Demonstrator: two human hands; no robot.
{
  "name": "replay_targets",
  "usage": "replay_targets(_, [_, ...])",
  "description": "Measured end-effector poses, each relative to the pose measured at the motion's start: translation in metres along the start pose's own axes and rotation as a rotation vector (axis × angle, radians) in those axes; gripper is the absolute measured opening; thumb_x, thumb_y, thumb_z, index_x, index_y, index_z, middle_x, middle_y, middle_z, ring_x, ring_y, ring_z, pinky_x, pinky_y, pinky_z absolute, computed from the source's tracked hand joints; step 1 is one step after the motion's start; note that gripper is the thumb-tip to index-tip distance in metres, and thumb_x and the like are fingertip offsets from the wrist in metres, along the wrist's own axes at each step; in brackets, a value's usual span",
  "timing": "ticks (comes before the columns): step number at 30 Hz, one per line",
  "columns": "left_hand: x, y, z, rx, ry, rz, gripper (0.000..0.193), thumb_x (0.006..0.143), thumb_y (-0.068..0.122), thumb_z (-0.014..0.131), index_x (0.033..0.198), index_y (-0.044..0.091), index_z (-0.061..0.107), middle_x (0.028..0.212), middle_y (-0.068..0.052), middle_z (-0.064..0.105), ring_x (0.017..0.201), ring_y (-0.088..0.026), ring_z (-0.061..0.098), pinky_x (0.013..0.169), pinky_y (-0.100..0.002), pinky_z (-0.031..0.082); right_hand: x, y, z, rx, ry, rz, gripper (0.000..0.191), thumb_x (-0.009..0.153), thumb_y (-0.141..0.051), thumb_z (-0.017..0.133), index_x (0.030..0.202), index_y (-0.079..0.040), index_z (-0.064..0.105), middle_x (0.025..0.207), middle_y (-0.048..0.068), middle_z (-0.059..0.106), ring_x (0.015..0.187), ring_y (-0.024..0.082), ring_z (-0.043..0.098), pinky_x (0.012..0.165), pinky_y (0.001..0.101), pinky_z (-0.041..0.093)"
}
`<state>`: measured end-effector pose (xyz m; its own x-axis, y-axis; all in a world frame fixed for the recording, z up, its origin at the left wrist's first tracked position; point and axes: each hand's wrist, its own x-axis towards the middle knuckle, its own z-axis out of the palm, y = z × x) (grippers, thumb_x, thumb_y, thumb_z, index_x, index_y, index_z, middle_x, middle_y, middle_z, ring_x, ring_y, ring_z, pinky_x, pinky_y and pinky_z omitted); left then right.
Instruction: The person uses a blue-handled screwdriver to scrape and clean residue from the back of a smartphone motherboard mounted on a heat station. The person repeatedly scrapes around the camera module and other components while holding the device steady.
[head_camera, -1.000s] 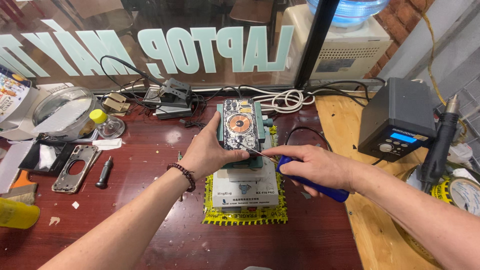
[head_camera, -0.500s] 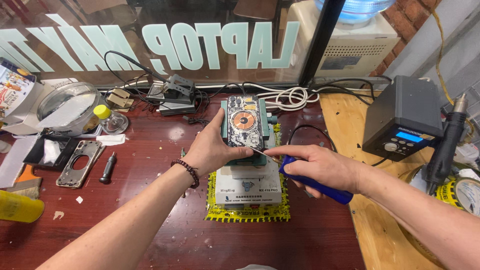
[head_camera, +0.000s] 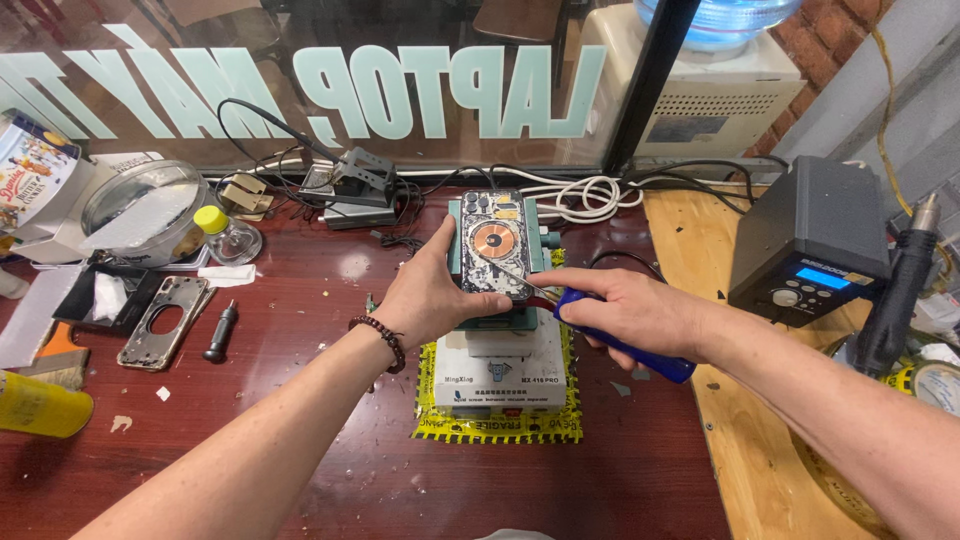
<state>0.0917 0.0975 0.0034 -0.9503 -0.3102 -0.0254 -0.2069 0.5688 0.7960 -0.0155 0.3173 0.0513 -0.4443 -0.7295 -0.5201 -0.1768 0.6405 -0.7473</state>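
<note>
two hands worked on an opened phone clamped on a small white heating stand.

the opened smartphone with its back off, copper coil showing (head_camera: 497, 245), sat upright-lengthwise on the white box-shaped stand with yellow tape around its base (head_camera: 500, 375), on the dark red wooden table (head_camera: 300, 440). the left hand (head_camera: 432, 297) gripped the phone's left edge, fingers (head_camera: 440, 240) curled up its side and thumb pressed across its lower part. the right hand (head_camera: 622, 310) was clenched around a blue-handled screwdriver (head_camera: 640, 352), its thin metal tip (head_camera: 515, 278) touching the phone's lower right area. left of the stand lay a bare phone frame (head_camera: 165, 320) and a small black tool (head_camera: 220, 331); right of the stand stood a grey soldering station with a blue display (head_camera: 815, 245).
</note>
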Motion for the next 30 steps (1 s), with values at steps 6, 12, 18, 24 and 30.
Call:
replay_targets(6, [0.000,0.001,0.000,-0.073,-0.022,0.015,0.107,0.060,0.036,0.092,0.149,0.004,0.040,0.129,-0.010,0.073,0.118,-0.019,0.072,0.099,-0.032,0.056,0.001,0.002,-0.002,-0.058,-0.048,0.000,0.063,0.091,-0.027,0.057,0.153,-0.040,0.052,0.070,0.003,0.059,0.044,0.013,0.056,0.044,0.0291,0.052])
replay_targets(12, [0.000,0.002,-0.002,0.014,-0.010,-0.036,0.116,0.062,0.036,0.095,0.154,0.007,0.030,0.132,-0.011,0.068,0.121,-0.020,0.066,0.102,-0.033,0.051,0.001,0.006,0.000,-0.049,-0.009,0.009,0.063,0.092,-0.028,0.056,0.153,-0.041,0.052,0.068,0.005,0.060,0.044,0.014,0.056,0.044,0.0294,0.052])
replay_targets(18, [0.001,0.003,0.001,0.003,0.007,-0.014,0.128,0.061,0.034,0.096,0.157,-0.001,0.019,0.135,-0.013,0.066,0.123,-0.019,0.066,0.102,-0.032,0.052,0.003,0.009,-0.006,-0.036,-0.033,-0.021,0.063,0.092,-0.025,0.055,0.153,-0.039,0.052,0.068,0.005,0.058,0.042,0.013,0.055,0.043,0.0294,0.051])
replay_targets(24, [0.000,0.004,-0.001,0.033,-0.017,-0.044,0.128,0.062,0.034,0.096,0.158,0.001,0.017,0.135,-0.013,0.065,0.123,-0.020,0.065,0.101,-0.032,0.052,0.006,0.012,-0.007,-0.025,-0.020,-0.006,0.063,0.093,-0.026,0.056,0.154,-0.040,0.051,0.066,0.005,0.057,0.042,0.013,0.055,0.043,0.0287,0.051])
replay_targets(30, [0.001,0.005,-0.001,0.028,-0.025,-0.049,0.125,0.062,0.035,0.094,0.158,0.002,0.020,0.133,-0.013,0.067,0.121,-0.020,0.067,0.101,-0.032,0.053,0.009,0.015,-0.012,-0.032,-0.053,-0.016,0.063,0.093,-0.025,0.056,0.154,-0.039,0.051,0.065,0.006,0.059,0.042,0.013,0.055,0.043,0.0283,0.051])
